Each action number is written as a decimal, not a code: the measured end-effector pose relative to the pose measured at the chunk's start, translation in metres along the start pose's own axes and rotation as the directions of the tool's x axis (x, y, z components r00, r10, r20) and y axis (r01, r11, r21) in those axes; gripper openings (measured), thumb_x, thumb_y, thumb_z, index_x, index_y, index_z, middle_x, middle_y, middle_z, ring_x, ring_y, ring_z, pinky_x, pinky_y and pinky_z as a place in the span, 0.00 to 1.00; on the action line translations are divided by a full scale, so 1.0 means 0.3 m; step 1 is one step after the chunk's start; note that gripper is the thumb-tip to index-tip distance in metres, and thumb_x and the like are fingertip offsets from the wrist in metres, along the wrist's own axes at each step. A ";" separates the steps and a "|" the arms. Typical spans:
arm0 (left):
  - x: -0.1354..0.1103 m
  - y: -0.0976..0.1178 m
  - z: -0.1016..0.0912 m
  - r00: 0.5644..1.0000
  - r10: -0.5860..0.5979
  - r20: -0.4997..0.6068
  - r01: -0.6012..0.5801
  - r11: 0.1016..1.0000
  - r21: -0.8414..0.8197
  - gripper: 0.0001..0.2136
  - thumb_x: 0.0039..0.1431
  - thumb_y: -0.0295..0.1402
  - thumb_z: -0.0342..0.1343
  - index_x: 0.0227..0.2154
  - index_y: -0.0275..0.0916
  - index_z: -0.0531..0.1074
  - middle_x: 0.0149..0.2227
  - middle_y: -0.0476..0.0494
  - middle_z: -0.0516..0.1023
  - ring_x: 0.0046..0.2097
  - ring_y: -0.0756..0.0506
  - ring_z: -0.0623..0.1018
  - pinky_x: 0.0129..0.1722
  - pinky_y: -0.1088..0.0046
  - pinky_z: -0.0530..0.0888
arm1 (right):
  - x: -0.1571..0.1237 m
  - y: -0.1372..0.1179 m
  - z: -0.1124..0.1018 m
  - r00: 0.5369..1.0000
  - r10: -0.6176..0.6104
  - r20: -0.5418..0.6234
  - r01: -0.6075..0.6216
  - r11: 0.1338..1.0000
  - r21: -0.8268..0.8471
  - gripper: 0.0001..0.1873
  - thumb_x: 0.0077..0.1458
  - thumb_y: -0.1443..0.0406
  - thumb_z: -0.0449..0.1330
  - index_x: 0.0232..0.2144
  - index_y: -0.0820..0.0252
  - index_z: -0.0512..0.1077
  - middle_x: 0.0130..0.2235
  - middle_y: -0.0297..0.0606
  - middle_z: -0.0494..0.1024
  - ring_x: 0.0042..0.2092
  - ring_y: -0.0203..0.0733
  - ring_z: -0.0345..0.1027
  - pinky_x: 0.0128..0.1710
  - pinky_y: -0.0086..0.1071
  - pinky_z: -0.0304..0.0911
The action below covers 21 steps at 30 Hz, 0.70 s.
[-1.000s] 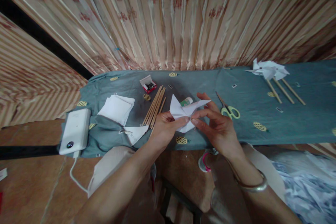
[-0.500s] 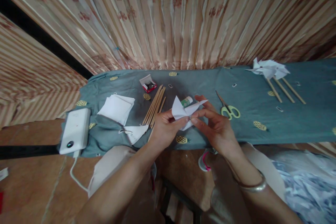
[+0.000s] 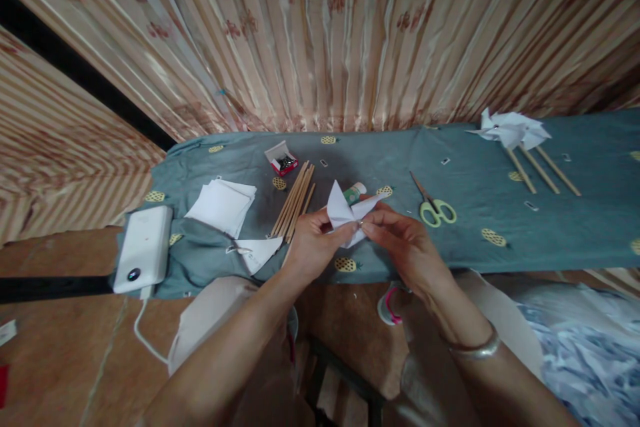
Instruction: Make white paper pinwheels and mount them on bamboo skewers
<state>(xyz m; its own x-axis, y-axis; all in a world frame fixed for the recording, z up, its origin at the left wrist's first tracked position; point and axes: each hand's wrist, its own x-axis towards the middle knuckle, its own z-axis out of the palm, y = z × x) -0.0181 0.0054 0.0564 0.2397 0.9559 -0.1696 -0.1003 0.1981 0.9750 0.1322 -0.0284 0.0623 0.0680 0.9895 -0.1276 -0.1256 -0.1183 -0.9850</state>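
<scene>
Both hands meet over the table's near edge: left hand (image 3: 314, 247) and right hand (image 3: 405, 243) pinch a white folded paper piece (image 3: 345, 212), pointed flaps upturned. Beyond lie wooden sticks (image 3: 295, 200) and scissors (image 3: 434, 203).

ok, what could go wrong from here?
Left hand and right hand pinch the paper by fingertips only; its flaps might spring open.
The glue lies just behind the paper; a knuckle could set it rolling.
The scissors lie near the right hand; a blind reach might catch the blades.
</scene>
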 end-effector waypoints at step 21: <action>0.012 -0.006 0.003 0.998 -0.060 0.010 0.060 0.996 -0.067 0.15 0.36 0.41 0.72 0.26 0.36 0.82 0.26 0.46 0.81 0.27 0.49 0.75 0.30 0.73 0.71 | 0.008 0.015 -0.002 0.999 0.037 0.026 -0.038 0.998 0.047 0.12 0.45 0.54 0.68 0.23 0.56 0.77 0.38 0.37 0.77 0.45 0.45 0.67 0.51 0.41 0.58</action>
<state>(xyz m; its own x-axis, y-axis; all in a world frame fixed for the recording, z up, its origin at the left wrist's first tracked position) -0.0161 0.0082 0.0541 0.2545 0.9402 -0.2262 -0.1499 0.2695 0.9513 0.1322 -0.0267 0.0574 0.0375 0.9863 -0.1604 -0.1745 -0.1515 -0.9729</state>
